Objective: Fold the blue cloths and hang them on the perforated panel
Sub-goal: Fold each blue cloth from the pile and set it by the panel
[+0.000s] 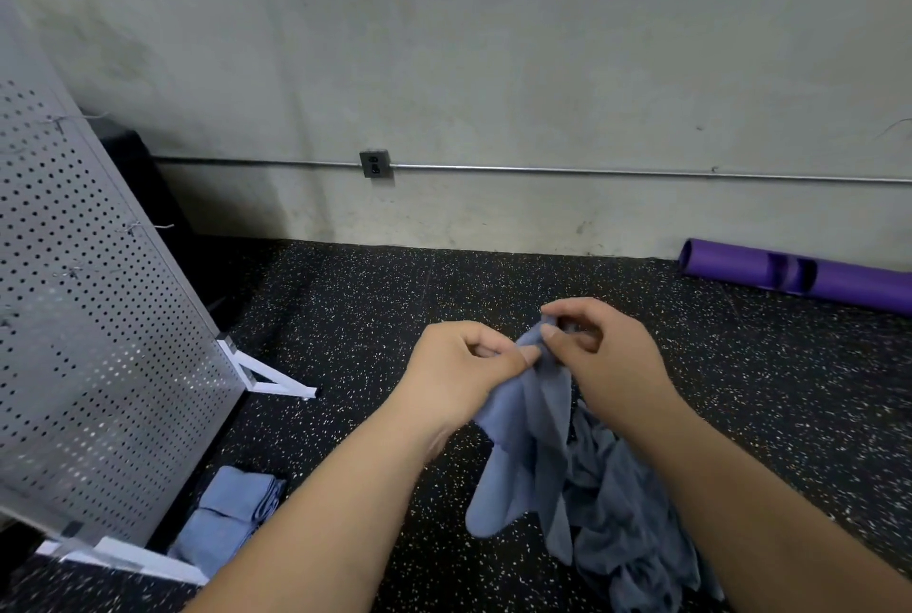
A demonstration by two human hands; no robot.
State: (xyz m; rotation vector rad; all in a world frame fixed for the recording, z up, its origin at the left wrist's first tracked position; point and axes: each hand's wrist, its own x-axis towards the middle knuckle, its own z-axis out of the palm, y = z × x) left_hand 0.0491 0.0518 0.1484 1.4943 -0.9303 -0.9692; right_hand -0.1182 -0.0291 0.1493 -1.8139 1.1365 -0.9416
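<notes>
A blue cloth [523, 444] hangs from both my hands above the speckled floor. My left hand [459, 366] pinches its top edge between thumb and fingers. My right hand [602, 356] pinches the same edge just to the right, so the two hands almost touch. Under the hanging cloth lies a crumpled heap of blue cloths [627, 528]. The grey perforated panel [89, 341] stands tilted at the left on white feet. Two folded blue cloths [232, 514] lie on the floor by its base.
A purple roll [794, 274] lies along the wall at the right. A socket [375, 163] and a metal conduit run along the wall. The panel's white foot [276, 378] sticks out onto the dark floor. A dark box stands behind the panel.
</notes>
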